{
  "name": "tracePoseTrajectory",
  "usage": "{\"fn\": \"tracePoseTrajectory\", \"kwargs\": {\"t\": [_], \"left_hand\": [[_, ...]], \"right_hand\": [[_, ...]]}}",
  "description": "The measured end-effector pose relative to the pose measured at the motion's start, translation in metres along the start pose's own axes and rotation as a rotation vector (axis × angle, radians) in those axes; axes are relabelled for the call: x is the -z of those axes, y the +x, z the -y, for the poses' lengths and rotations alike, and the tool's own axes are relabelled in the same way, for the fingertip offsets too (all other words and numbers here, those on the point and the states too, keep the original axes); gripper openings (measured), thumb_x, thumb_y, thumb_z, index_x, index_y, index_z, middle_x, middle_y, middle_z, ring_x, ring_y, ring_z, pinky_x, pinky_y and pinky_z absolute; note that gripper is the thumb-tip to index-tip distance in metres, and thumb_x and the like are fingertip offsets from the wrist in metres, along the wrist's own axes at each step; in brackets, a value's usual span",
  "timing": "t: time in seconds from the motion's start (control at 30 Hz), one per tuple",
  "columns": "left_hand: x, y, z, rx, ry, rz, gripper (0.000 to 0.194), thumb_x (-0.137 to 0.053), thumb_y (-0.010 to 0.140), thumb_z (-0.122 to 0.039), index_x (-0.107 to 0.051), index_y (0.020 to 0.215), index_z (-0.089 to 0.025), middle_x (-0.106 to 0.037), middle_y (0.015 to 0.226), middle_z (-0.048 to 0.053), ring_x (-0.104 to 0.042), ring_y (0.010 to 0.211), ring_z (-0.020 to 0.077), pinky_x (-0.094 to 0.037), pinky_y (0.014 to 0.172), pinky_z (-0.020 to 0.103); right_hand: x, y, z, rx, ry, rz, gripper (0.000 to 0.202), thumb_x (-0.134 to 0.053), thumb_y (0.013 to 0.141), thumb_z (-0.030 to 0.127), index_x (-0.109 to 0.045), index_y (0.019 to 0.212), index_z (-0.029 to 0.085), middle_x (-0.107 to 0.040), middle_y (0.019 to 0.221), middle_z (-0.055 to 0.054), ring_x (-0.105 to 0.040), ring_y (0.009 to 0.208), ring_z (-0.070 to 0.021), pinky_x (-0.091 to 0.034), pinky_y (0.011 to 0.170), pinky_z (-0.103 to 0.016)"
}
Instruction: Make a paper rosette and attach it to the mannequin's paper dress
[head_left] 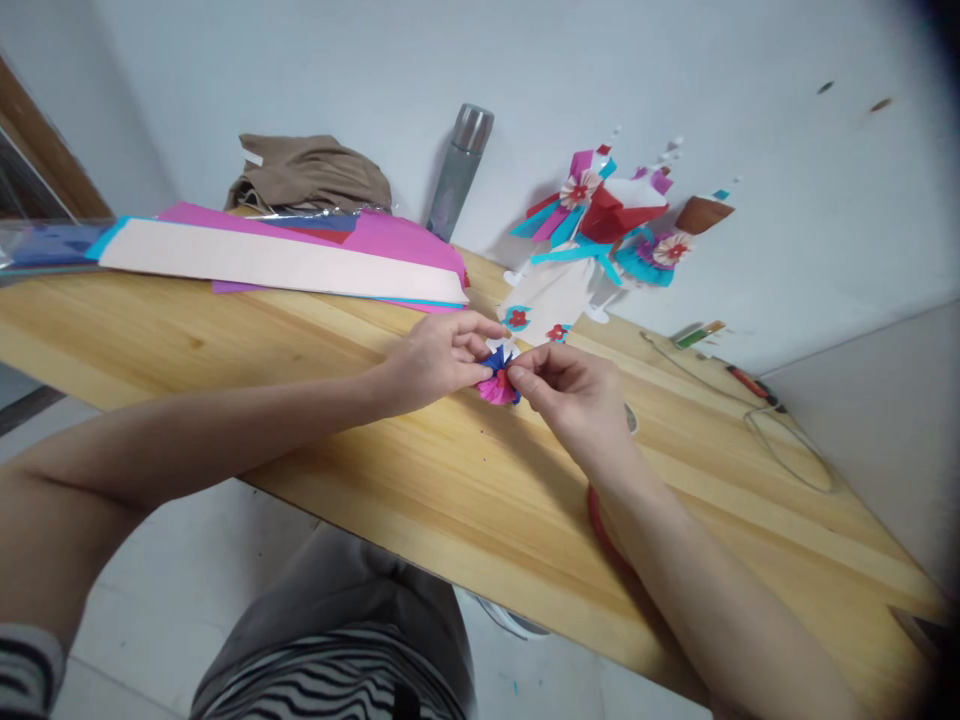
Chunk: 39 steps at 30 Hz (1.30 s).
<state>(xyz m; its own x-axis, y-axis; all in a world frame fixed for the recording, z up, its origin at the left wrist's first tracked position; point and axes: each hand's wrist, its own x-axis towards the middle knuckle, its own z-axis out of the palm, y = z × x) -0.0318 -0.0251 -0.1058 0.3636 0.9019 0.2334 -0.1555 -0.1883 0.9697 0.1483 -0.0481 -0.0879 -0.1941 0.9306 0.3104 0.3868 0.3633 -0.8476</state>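
Between my two hands is a small paper flower (496,388) in pink and dark blue, with a bit of red at its middle. My left hand (431,365) grips its left edge between thumb and fingers. From the other side, my right hand (574,395) pinches it near the centre with thumb and forefinger. Just behind them stand small dress figures of coloured paper, the nearest with a cream skirt (551,290) that bears red flowers on blue leaves. What supports the flower is partly hidden by my fingers.
Coloured paper sheets (285,262) lie at the back left, beside a folded brown cloth (311,172). A grey flask (460,172) leans by the wall. At the right are a thin cord (795,440) and a red-and-black tool (752,385); a red handle (602,520) shows beneath my right forearm.
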Motion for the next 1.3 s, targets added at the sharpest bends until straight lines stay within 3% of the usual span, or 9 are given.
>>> {"fn": "tracePoseTrajectory", "kwargs": {"t": [0.3,0.43,0.53,0.8,0.97,1.07,1.3], "left_hand": [[0.001,0.001,0.006,-0.024,-0.077,0.052,0.039,-0.076,0.065,-0.002,-0.065,0.102,-0.011,-0.068,0.074,-0.001,-0.066,0.065,0.0084,-0.054,0.066,0.021],[0.000,0.002,0.008,-0.009,-0.149,0.104,0.049,-0.081,0.061,-0.006,-0.065,0.106,-0.011,-0.072,0.083,0.003,-0.071,0.078,0.0128,-0.057,0.078,0.027],[-0.002,0.002,0.009,0.009,-0.197,0.139,0.049,-0.083,0.063,-0.013,-0.065,0.109,-0.012,-0.074,0.095,0.008,-0.072,0.087,0.0166,-0.057,0.083,0.032],[0.001,0.000,0.012,0.013,-0.237,0.121,0.038,-0.080,0.063,-0.008,-0.065,0.098,-0.013,-0.074,0.095,0.006,-0.070,0.088,0.0150,-0.056,0.081,0.029],[0.001,0.000,0.008,0.035,-0.220,0.142,0.039,-0.079,0.064,-0.008,-0.067,0.101,-0.012,-0.075,0.092,0.006,-0.071,0.085,0.0141,-0.056,0.079,0.028],[0.002,0.000,0.005,0.044,-0.217,0.143,0.038,-0.079,0.064,-0.008,-0.067,0.100,-0.012,-0.075,0.091,0.005,-0.070,0.083,0.0129,-0.056,0.078,0.027],[0.002,0.000,0.003,0.025,-0.194,0.131,0.035,-0.078,0.066,-0.009,-0.068,0.099,-0.011,-0.075,0.092,0.006,-0.070,0.087,0.0134,-0.054,0.080,0.026]], "right_hand": [[-0.004,-0.001,-0.013,0.018,-0.041,-0.068,0.014,-0.069,0.077,0.032,-0.059,0.077,0.023,-0.054,0.062,0.003,-0.049,0.054,-0.0128,-0.039,0.052,-0.029],[-0.004,-0.001,-0.011,0.066,-0.079,-0.151,0.026,-0.071,0.074,0.032,-0.061,0.097,0.024,-0.065,0.091,-0.002,-0.058,0.069,-0.0153,-0.045,0.058,-0.030],[-0.006,-0.002,-0.009,0.060,-0.031,-0.122,0.039,-0.072,0.075,0.034,-0.058,0.110,0.026,-0.067,0.105,-0.005,-0.063,0.081,-0.0186,-0.050,0.065,-0.034],[-0.010,-0.002,-0.006,-0.162,0.407,0.030,0.044,-0.080,0.069,0.028,-0.059,0.107,0.026,-0.060,0.075,0.005,-0.059,0.064,-0.0130,-0.051,0.064,-0.031],[-0.006,0.000,-0.002,-0.355,0.586,0.102,0.028,-0.081,0.068,0.037,-0.066,0.089,0.024,-0.063,0.074,0.002,-0.060,0.065,-0.0124,-0.052,0.064,-0.028],[-0.003,0.001,0.000,-0.354,0.587,0.119,0.027,-0.079,0.069,0.042,-0.066,0.085,0.024,-0.065,0.076,0.001,-0.063,0.068,-0.0147,-0.054,0.065,-0.030],[-0.005,0.000,-0.003,-0.244,0.409,0.062,0.035,-0.082,0.062,0.032,-0.065,0.092,0.024,-0.062,0.068,0.005,-0.058,0.059,-0.0118,-0.052,0.061,-0.028]]}}
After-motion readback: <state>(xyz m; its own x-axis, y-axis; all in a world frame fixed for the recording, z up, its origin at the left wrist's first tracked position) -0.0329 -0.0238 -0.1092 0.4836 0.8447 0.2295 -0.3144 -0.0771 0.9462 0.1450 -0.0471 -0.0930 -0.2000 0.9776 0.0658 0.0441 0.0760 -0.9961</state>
